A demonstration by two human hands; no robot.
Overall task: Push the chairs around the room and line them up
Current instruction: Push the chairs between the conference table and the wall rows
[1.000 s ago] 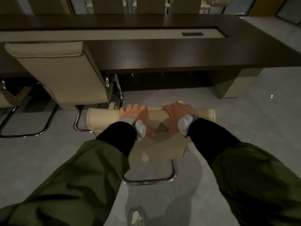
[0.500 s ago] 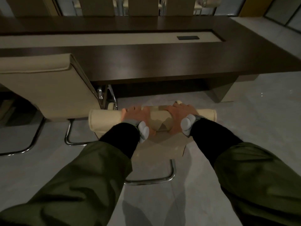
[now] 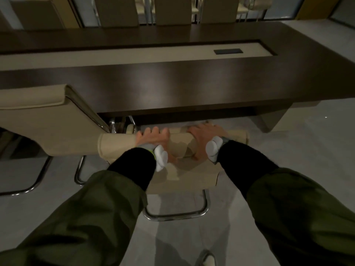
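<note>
Head view, chair in hand: beige chair (image 3: 182, 175) stands on its chrome sled base, directly below the camera, facing the table's near edge.
Left hand (image 3: 151, 136): fingers curled over the padded top roll, gripping it.
Right hand (image 3: 203, 135): fingers likewise wrapped over the same roll, just beside the left.
Neighbour chair (image 3: 44, 123): to the left, its front tucked under the table; the held chair sits further back.
Progress: judging by that gap, this chair is not yet in line; it needs pushing in level.
Far chairs (image 3: 172, 10): a row across the table.
Table (image 3: 172, 79): long, dark wood, pale centre inlay.
Floor (image 3: 288, 143): smooth grey.
</note>
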